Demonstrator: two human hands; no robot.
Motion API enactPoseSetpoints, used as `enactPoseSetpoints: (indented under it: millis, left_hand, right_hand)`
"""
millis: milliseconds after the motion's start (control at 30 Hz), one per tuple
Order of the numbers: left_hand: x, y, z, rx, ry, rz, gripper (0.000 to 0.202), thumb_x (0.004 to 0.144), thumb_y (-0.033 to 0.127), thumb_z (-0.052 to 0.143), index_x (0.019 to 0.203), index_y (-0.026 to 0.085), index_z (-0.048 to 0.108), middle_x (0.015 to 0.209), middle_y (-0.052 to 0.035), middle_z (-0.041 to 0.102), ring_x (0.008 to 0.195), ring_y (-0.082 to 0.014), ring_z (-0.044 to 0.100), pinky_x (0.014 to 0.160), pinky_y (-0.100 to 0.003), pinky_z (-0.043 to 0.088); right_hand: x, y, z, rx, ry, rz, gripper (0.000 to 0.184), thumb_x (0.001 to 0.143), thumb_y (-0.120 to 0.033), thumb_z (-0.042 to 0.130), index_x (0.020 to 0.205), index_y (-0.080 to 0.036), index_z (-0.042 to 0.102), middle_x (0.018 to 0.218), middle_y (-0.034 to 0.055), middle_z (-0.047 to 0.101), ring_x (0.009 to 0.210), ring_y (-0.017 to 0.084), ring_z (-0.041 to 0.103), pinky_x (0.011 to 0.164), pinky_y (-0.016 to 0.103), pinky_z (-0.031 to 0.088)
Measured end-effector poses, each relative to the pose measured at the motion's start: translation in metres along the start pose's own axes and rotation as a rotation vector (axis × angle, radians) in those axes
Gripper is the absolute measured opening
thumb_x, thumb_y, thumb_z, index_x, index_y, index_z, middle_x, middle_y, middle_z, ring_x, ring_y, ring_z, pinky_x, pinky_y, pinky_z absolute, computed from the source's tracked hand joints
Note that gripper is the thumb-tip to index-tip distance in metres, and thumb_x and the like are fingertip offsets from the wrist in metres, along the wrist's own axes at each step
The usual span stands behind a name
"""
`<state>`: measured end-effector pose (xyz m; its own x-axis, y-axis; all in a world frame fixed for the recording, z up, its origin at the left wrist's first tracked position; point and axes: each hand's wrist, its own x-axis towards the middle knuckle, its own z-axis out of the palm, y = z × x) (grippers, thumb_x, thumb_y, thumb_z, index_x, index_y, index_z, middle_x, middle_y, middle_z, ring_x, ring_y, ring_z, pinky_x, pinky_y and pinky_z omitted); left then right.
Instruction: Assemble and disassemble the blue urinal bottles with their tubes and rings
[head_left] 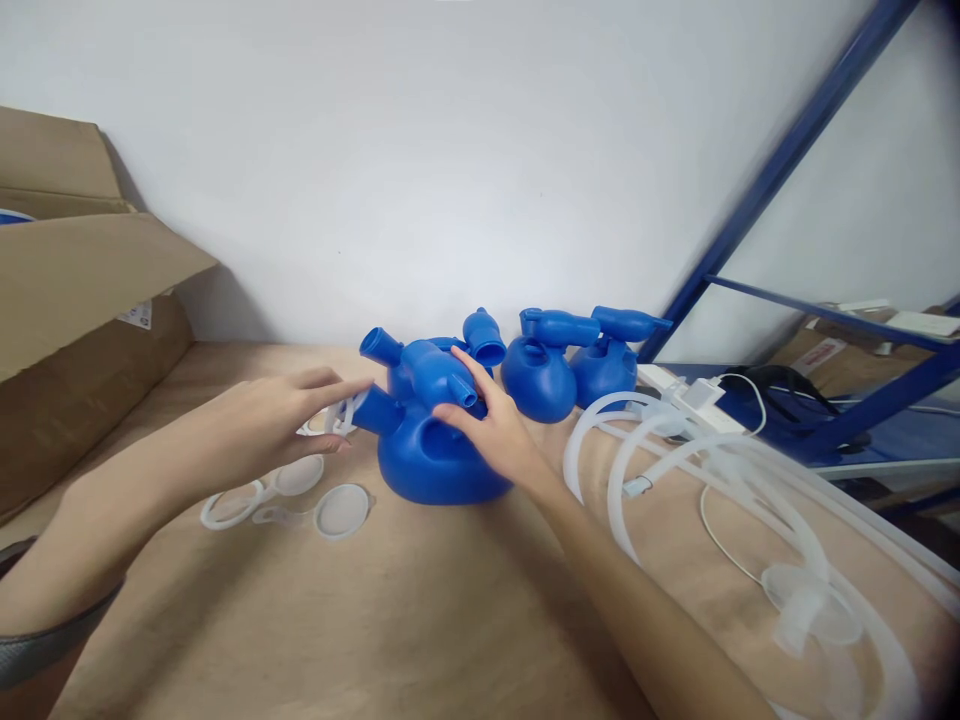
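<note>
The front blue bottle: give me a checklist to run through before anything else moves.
1. Right hand steadying the front blue bottle: ok, it grips the top.
2. Left hand holding the pale ring-shaped part at the bottle's neck: ok.
3. Part fully seated on the neck: cannot tell, fingers partly hide it.
4. Spouted blue piece secured on top: cannot tell.
5. Surface left of the bottle free of loose parts: not ok, clear lids lie there.
6. Clear tubing apart from the bottle: ok, it lies to the right.

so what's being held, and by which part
Left hand: a whitish cap, pinched by its rim. Right hand: the front blue container, near its top; exact grip hidden.
</note>
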<state>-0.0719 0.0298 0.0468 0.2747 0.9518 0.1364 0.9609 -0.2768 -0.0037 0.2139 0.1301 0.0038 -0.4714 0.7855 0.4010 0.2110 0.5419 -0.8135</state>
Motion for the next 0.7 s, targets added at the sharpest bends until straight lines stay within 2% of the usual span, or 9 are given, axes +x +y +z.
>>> enactPoseSetpoints:
  millis: [167, 267, 367, 533, 700]
  left_hand:
    - [0.001, 0.002, 0.000, 0.036, 0.020, -0.008, 0.060, 0.103, 0.048, 0.057, 0.160, 0.043, 0.038, 0.135, -0.0046, 0.065, 0.083, -0.0205, 0.068, 0.075, -0.027, 0.046]
    - [0.002, 0.004, 0.001, 0.043, 0.045, 0.004, 0.054, 0.104, 0.049, 0.055, 0.156, 0.040, 0.046, 0.137, -0.0052, 0.064, 0.092, -0.0234, 0.069, 0.076, -0.028, 0.045]
    - [0.003, 0.007, 0.001, 0.034, 0.061, 0.011, 0.049, 0.104, 0.053, 0.054, 0.150, 0.038, 0.055, 0.138, -0.0055, 0.064, 0.098, -0.0254, 0.069, 0.077, -0.029, 0.046]
    - [0.004, 0.017, -0.001, 0.118, 0.060, -0.049, 0.054, 0.101, 0.065, 0.053, 0.151, 0.044, 0.053, 0.132, -0.0045, 0.067, 0.082, -0.0242, 0.069, 0.067, -0.031, 0.043]
    - [0.005, 0.023, -0.001, 0.031, 0.128, 0.007, 0.065, 0.101, 0.076, 0.037, 0.143, 0.034, 0.063, 0.124, -0.0070, 0.068, 0.074, -0.0202, 0.065, 0.071, -0.032, 0.044]
  right_hand:
    - [-0.001, 0.002, 0.005, -0.016, 0.025, 0.014, 0.066, 0.100, -0.050, 0.066, 0.159, -0.038, 0.041, 0.163, 0.0003, 0.047, 0.150, 0.032, 0.045, 0.125, 0.056, 0.036]
    - [0.000, 0.003, 0.006, -0.033, 0.006, 0.019, 0.068, 0.099, -0.050, 0.067, 0.160, -0.039, 0.040, 0.162, 0.0007, 0.048, 0.149, 0.033, 0.045, 0.123, 0.058, 0.038]
    - [0.002, 0.005, 0.008, -0.035, 0.045, 0.019, 0.071, 0.099, -0.052, 0.067, 0.161, -0.039, 0.037, 0.163, 0.0019, 0.047, 0.149, 0.034, 0.046, 0.122, 0.059, 0.040]
    - [0.002, 0.012, 0.009, -0.007, 0.127, 0.011, 0.073, 0.102, -0.056, 0.061, 0.164, -0.035, 0.030, 0.167, 0.0050, 0.039, 0.153, 0.032, 0.040, 0.124, 0.056, 0.039]
    - [0.008, 0.022, 0.008, 0.102, 0.196, -0.087, 0.075, 0.103, -0.053, 0.056, 0.166, -0.030, 0.022, 0.171, 0.0066, 0.031, 0.156, 0.025, 0.036, 0.125, 0.046, 0.040]
